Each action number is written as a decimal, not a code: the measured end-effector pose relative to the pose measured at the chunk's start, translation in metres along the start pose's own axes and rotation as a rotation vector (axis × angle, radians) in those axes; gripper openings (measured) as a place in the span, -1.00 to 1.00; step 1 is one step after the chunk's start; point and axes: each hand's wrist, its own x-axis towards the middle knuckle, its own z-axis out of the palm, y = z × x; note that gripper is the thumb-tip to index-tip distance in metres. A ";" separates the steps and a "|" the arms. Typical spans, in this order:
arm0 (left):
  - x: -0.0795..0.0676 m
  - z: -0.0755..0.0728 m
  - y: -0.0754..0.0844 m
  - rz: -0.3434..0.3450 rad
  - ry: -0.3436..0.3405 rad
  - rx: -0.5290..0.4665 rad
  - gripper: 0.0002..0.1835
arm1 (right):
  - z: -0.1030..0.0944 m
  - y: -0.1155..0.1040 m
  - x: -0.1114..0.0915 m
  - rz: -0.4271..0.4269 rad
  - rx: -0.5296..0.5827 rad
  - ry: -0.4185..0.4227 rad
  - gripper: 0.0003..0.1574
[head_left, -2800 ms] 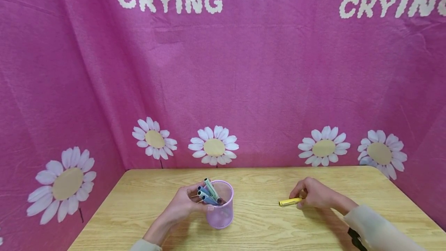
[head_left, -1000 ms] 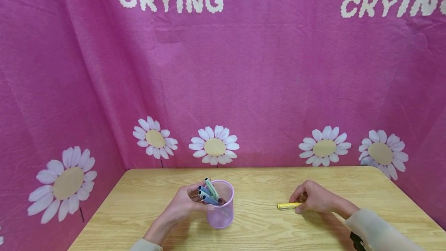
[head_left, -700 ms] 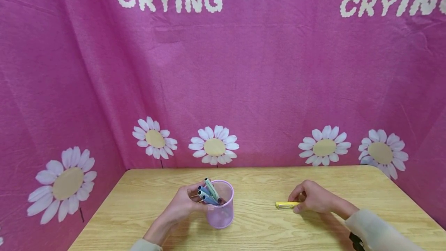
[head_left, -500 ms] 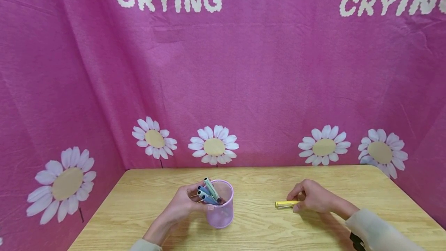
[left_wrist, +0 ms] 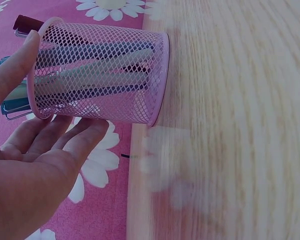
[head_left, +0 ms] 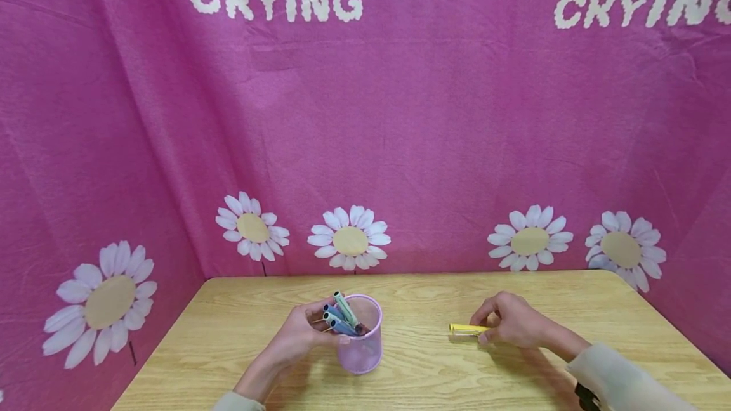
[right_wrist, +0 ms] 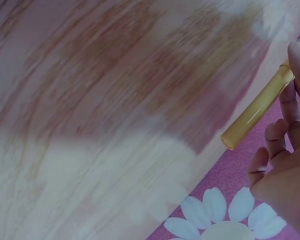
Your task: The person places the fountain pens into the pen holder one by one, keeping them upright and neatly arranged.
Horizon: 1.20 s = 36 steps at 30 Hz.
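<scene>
My left hand [head_left: 298,335] grips a pink mesh pen cup [head_left: 362,355] near its rim, thumb on the near side and fingers on the other. The cup stands upright on the table. Several capped pens [head_left: 340,316], blue and pale green, lean toward the left inside it. Seen by the left wrist camera, the mesh [left_wrist: 162,75] shows their barrels, and a dark red pen end [left_wrist: 28,24] sticks out. My right hand [head_left: 516,323] pinches a yellow pen [head_left: 464,329] between thumb and fingers, over the table. In the right wrist view its yellow barrel [right_wrist: 257,110] extends beyond the fingers.
A light wood-grain table [head_left: 422,373] lies under both hands. Behind it and to the left hangs a magenta cloth [head_left: 434,144] with daisies and white lettering. The cloth meets the table's back edge.
The yellow pen and my right hand have shifted slightly left, and over the last second the pen has risen a little. My left hand and the pen cup stay in place.
</scene>
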 end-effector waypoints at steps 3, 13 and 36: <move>0.000 0.000 0.000 0.007 -0.008 -0.004 -0.14 | -0.001 -0.002 -0.001 -0.011 -0.010 0.015 -0.75; 0.001 0.000 0.000 0.021 -0.009 -0.005 -0.09 | -0.005 -0.011 0.000 -0.024 0.042 0.030 -0.75; 0.002 -0.001 -0.001 0.030 -0.030 -0.022 -0.09 | -0.005 -0.037 0.004 -0.056 0.110 0.062 -0.73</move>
